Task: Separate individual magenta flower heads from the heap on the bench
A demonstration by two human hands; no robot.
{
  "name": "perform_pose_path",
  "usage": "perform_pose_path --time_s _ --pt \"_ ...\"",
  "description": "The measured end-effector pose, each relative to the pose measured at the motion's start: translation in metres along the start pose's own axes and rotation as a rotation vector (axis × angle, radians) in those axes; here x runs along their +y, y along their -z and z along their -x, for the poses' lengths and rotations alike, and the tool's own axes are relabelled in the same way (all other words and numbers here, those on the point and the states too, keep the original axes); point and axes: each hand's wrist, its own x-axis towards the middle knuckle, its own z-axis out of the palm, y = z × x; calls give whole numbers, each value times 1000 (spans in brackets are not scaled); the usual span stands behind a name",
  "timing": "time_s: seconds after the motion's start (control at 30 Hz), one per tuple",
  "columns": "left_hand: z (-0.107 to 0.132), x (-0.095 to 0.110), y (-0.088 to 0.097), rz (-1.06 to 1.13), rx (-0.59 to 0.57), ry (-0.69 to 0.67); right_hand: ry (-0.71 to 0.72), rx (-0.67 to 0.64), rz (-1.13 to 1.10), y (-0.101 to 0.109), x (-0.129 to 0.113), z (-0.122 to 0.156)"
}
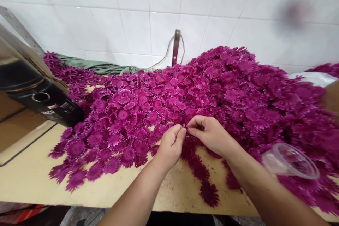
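A broad heap of magenta artificial flower heads (159, 95) spreads in front of me. My left hand (171, 144) is closed, thumb pressed against the curled fingers. Close by on its right, my right hand (209, 134) pinches with thumb and index finger. The fingertips of both hands nearly meet over the near edge of the heap, around something too small to make out. Below them a strand of darker flower heads (209, 192) lies on the tan tabletop (172, 190).
A black vacuum bottle (47, 99) leans at the left beside a cardboard box (18, 120). On the right a clear plastic cup (293, 162) lies tipped among flowers. Behind are green cloth (97, 65), a metal bracket with cord (176, 47) and a white tiled wall (137, 24).
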Motion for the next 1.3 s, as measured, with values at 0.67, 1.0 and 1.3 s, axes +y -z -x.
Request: perform_pose_path --time_s 0.67,1.0,1.3 --pt "-4 -2 -3 196 73 191 174 149 359 -3 1 7" --pt "-2 -5 -1 27 62 105 68 185 83 -7 19 -2" --pt "-4 2 -6 -19 76 34 134 280 203 -4 15 -5"
